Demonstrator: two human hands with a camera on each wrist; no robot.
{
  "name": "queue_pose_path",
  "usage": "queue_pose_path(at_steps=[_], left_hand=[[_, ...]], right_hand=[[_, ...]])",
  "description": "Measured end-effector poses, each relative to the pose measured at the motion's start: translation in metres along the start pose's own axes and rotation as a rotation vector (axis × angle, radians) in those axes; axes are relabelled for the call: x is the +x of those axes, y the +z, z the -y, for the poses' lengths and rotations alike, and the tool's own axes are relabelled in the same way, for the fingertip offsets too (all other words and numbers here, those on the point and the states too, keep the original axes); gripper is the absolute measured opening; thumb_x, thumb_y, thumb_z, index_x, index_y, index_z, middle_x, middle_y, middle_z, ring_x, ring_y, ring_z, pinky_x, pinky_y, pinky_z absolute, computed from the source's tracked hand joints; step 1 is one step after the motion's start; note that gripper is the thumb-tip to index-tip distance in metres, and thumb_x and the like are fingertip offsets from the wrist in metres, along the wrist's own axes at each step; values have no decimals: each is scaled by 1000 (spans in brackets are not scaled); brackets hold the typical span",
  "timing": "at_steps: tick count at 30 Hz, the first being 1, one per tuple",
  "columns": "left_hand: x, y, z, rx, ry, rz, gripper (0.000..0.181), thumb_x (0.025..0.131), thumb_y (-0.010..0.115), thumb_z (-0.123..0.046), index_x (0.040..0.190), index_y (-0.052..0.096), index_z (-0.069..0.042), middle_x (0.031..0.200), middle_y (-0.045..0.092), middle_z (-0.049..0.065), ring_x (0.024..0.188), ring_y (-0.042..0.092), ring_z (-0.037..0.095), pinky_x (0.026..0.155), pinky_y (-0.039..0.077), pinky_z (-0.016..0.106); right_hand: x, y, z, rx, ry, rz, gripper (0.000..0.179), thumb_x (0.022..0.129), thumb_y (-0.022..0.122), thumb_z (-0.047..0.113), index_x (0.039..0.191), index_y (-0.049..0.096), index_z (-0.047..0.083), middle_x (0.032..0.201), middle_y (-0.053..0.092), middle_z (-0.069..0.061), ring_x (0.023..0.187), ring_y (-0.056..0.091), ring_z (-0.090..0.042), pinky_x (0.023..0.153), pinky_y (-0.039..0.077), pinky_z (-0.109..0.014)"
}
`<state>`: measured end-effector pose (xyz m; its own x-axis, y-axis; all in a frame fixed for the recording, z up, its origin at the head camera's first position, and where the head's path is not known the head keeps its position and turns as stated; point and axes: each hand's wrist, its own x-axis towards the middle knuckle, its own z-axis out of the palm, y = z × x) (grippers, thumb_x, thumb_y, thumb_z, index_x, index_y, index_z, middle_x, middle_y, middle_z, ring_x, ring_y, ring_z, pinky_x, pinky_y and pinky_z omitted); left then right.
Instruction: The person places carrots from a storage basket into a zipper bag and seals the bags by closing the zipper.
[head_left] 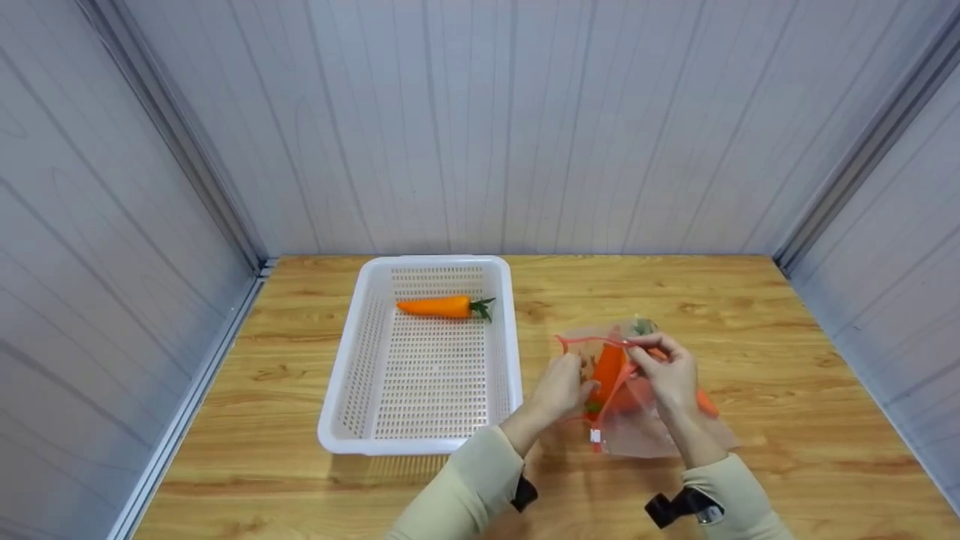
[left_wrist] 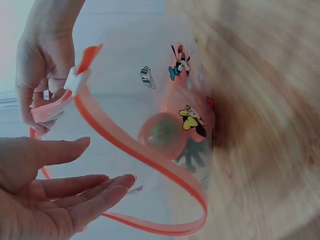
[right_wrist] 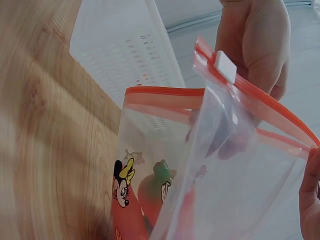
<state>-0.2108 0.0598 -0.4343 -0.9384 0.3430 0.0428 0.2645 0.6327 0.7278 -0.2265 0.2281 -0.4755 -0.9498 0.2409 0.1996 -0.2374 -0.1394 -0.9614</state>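
Observation:
A clear zip bag (head_left: pixel 637 431) with an orange zip edge, a white slider (left_wrist: pixel 77 81) and printed cartoon figures lies on the table with its mouth spread. Inside it are orange carrots (head_left: pixel 608 366) with green tops. My left hand (head_left: pixel 559 390) reaches into the mouth; its thumb and fingers stand apart with nothing between them in the left wrist view. With thumb and fingertips, my right hand (head_left: pixel 667 371) pinches the zip edge on the right side of the mouth. One more carrot (head_left: pixel 442 306) lies in the white basket (head_left: pixel 341 375).
The basket stands just left of the bag on the wooden table (head_left: pixel 795 465). Pale panel walls (head_left: pixel 465 127) close off the back and both sides. Each wrist wears a dark camera mount (head_left: pixel 679 506).

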Motion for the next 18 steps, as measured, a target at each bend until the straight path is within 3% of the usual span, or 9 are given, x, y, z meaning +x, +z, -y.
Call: queue_pose_path(at_steps=[6, 10, 18], left_hand=[[-2, -15, 0, 59, 39, -21, 23, 79, 66, -12, 98, 64, 2, 94, 64, 12, 72, 59, 15, 63, 48, 20], [-4, -28, 4, 47, 46, -20, 32, 80, 66, -16, 104, 61, 4, 92, 63, 13, 79, 60, 19, 65, 49, 24], [-1, -55, 15, 57, 34, -46, 32, 81, 65, -15, 106, 59, 4, 92, 63, 14, 77, 62, 21, 67, 49, 26]], right_hand=[[7, -7, -14, 24, -35, 31, 20, 75, 69, 3, 89, 61, -8, 82, 62, -13, 51, 54, -15, 45, 48, -24], [11, -11, -21, 35, -44, 44, 17, 76, 67, 1, 89, 61, -7, 82, 61, -13, 50, 54, -15, 45, 48, -23], [5, -4, -9, 14, -26, 17, 32, 69, 75, 14, 88, 62, -8, 85, 61, -13, 53, 53, -14, 45, 48, -25]])
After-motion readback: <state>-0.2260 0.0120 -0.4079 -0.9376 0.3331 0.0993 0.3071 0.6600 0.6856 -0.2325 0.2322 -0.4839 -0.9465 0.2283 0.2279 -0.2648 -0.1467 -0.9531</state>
